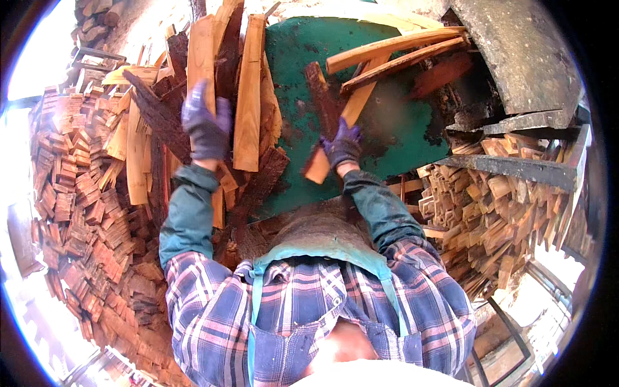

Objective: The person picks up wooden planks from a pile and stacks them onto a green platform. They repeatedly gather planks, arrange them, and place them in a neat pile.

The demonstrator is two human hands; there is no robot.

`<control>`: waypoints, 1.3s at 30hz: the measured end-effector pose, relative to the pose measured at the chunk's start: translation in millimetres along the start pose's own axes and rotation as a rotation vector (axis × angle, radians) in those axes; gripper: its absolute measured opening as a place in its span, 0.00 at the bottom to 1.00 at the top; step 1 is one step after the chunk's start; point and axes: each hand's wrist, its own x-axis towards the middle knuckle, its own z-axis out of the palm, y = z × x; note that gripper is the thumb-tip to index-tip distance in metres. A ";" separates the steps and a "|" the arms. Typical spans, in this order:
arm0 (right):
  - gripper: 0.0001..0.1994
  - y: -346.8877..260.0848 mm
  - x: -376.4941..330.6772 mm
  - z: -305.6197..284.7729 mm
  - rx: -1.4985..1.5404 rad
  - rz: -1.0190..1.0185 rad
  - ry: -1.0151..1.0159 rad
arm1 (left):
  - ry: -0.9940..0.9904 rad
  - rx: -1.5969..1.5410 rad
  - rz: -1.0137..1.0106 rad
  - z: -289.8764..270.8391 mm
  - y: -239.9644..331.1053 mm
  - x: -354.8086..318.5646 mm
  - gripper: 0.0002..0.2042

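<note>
My left hand (207, 124), in a purple and dark grey glove, is at the lower end of a pale split wood plank (201, 55). Its fingers are slightly blurred, with the thumb held apart from them; I cannot tell how firmly it touches the wood. My right hand (343, 146), gloved alike, is closed around a light wood slat (317, 168) that lies slanted over a worn green metal surface (400, 138). Beside that slat rests a dark bark-edged strip (320, 90). Two longer slats (394, 48) cross its far end. Another upright plank (249, 97) stands between my hands.
On the left rises a big stack of split wood (90, 213). More cut pieces (490, 206) are piled at the right under a dark metal bar (516, 169). A grey slab (522, 58) sits at the far right. Dark bark pieces (261, 184) lie close before me.
</note>
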 end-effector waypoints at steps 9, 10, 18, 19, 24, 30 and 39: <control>0.26 -107.7 -62.5 -42.7 0.694 -0.368 -0.076 | -0.526 -0.479 -0.295 39.3 66.5 -223.0 0.28; 0.28 -138.8 -55.2 -50.8 0.826 -0.456 -0.134 | -0.481 -0.488 -0.308 39.8 69.1 -223.9 0.27; 0.25 -148.8 16.7 -89.4 1.046 -0.354 0.020 | -0.435 -1.168 -0.769 34.1 71.4 -152.8 0.18; 0.20 -114.4 31.8 -89.3 1.044 -0.104 0.154 | -0.460 -1.136 -0.695 38.9 76.0 -143.8 0.19; 0.25 41.3 100.1 -77.3 1.209 0.415 0.010 | -0.357 -0.729 -0.091 119.1 111.9 -51.2 0.35; 0.28 76.3 134.7 -66.6 1.530 0.333 -0.131 | -1.104 -0.066 0.073 218.6 135.0 40.6 0.36; 0.27 38.0 30.2 -46.7 1.850 0.371 -0.317 | -1.283 -2.092 -1.342 94.0 129.6 -101.2 0.33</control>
